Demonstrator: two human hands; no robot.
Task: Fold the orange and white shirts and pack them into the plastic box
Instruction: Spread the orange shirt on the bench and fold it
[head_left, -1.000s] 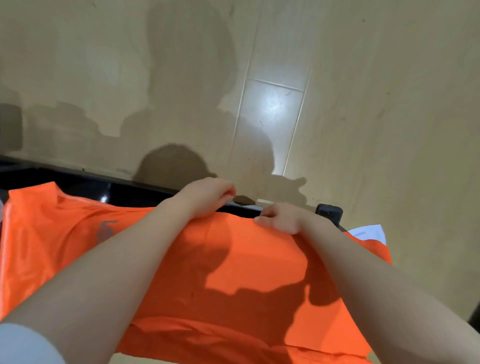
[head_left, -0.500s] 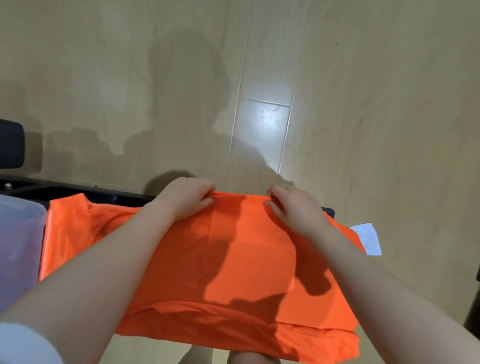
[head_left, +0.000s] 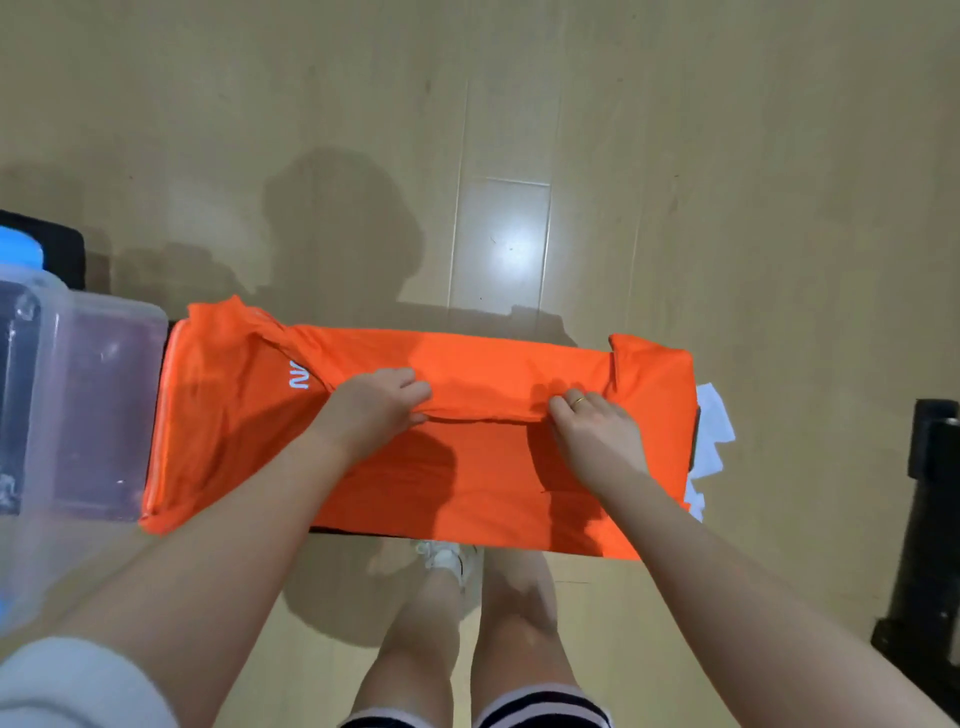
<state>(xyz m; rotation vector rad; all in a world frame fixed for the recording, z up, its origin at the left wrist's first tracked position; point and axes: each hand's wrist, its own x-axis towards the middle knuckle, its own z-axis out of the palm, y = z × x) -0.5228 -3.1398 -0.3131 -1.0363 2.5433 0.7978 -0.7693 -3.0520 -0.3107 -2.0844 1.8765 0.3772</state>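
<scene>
While both hands pinch the fold edge mid-frame | left hand (head_left: 376, 402), right hand (head_left: 589, 423) closed on orange shirt (head_left: 467, 467) | advice: pull evenly, align hems, flatten | box (head_left: 78, 405) left edge

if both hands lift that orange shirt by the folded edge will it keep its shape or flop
Likely floppy: the orange shirt creases and bunches where the left hand and right hand pinch its fold. Probably light, since fingertips alone raise the edge. The loose sleeve end near the plastic box would probably droop.

Orange shirt (head_left: 467, 467): smooth synthetic-looking cloth, faint sheen. Plastic box (head_left: 78, 405), left of frame: translucent, glossy. Floor (head_left: 727, 208): pale wood-look planks, semi-gloss.
</scene>
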